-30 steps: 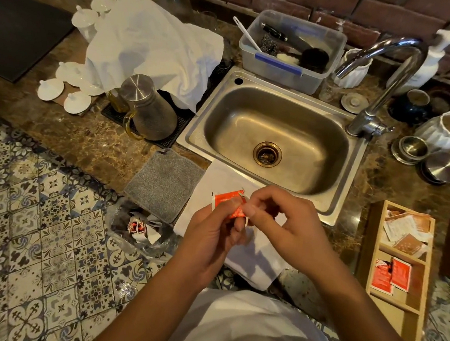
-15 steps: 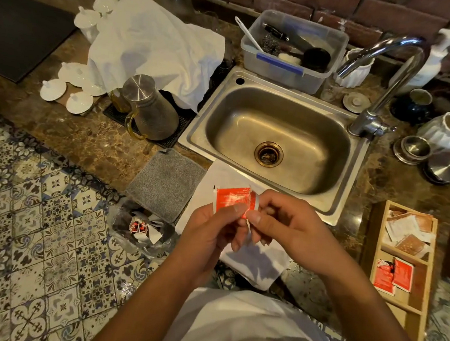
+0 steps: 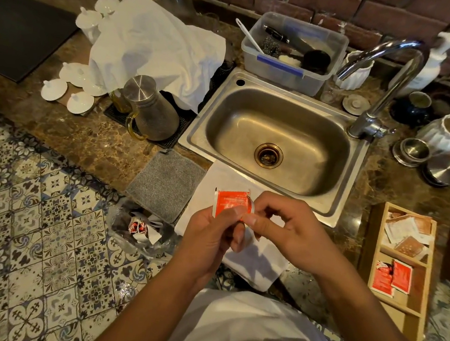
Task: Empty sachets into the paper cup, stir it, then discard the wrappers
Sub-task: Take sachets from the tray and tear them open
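A small red sachet [image 3: 231, 201] stands upright in front of the sink's near rim, over a white cloth [image 3: 254, 258]. My left hand [image 3: 209, 237] pinches its lower edge between thumb and fingers. My right hand [image 3: 281, 225] pinches the sachet's right top corner, where a torn strip curls away. A clear bag [image 3: 141, 231] on the tiled floor to the left holds several torn red and white wrappers. No paper cup shows in this view.
A steel sink [image 3: 200, 129] with a curved tap [image 3: 371, 124] lies ahead. A wooden tray [image 3: 431, 245] at right holds more sachets. A grey mat [image 3: 166, 184], a glass jug [image 3: 152, 111], white lids and a plastic tub [image 3: 290, 75] crowd the counter.
The sachet has turned from tilted to upright and flat toward me. My right fingers have pulled its top right corner open a little.
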A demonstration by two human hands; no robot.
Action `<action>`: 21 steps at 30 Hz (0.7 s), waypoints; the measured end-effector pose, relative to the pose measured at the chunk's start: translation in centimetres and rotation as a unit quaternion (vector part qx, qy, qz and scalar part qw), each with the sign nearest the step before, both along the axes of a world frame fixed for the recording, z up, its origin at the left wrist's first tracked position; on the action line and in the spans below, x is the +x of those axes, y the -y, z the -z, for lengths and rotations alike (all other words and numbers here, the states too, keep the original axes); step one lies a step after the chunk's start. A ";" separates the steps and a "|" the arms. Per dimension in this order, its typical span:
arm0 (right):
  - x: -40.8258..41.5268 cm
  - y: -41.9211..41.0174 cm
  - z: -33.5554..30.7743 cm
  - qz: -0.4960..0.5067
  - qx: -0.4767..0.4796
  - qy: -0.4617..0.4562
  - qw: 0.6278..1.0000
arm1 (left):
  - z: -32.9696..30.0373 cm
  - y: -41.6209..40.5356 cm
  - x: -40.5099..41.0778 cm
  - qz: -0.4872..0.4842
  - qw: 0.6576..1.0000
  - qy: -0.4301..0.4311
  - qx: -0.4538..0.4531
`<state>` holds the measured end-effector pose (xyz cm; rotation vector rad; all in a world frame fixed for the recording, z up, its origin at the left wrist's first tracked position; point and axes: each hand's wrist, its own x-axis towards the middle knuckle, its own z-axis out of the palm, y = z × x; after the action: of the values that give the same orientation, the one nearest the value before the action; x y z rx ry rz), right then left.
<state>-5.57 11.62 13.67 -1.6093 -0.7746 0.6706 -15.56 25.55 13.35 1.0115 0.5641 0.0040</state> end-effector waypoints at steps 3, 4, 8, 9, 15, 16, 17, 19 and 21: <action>-0.5 -0.3 0.6 0.029 -0.021 0.086 0.996 | 0.1 0.2 0.4 -0.024 0.999 -0.025 -0.038; -0.6 -0.4 0.8 0.043 -0.031 0.133 0.990 | 0.0 0.2 0.5 -0.030 0.997 -0.031 -0.056; -1.4 -0.9 1.5 0.096 -0.043 0.287 0.952 | 0.0 0.3 0.9 -0.061 0.989 -0.056 -0.126; -1.5 -1.0 1.6 0.104 -0.045 0.306 0.945 | 0.1 0.3 1.0 -0.064 0.987 -0.061 -0.136; -1.3 -0.6 1.6 0.107 -0.051 0.207 0.971 | 0.8 -0.1 0.7 -0.028 0.996 -0.043 -0.079; -1.1 -0.5 1.4 0.100 -0.051 0.171 0.979 | 1.0 -0.2 0.6 -0.017 0.997 -0.038 -0.070; -0.9 -0.3 1.3 0.091 -0.050 0.141 0.985 | 1.2 -0.3 0.6 -0.009 0.997 -0.036 -0.069; -0.5 -0.1 0.9 0.068 -0.049 0.085 0.993 | 1.5 -0.6 0.5 0.000 0.997 -0.039 -0.070; 0.0 0.0 0.9 0.033 -0.052 0.005 0.998 | 1.6 -0.8 0.5 0.008 0.997 -0.039 -0.066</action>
<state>-5.58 11.57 12.75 -1.7273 -0.6999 0.6639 -15.04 26.34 11.70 0.8894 0.6199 -0.0865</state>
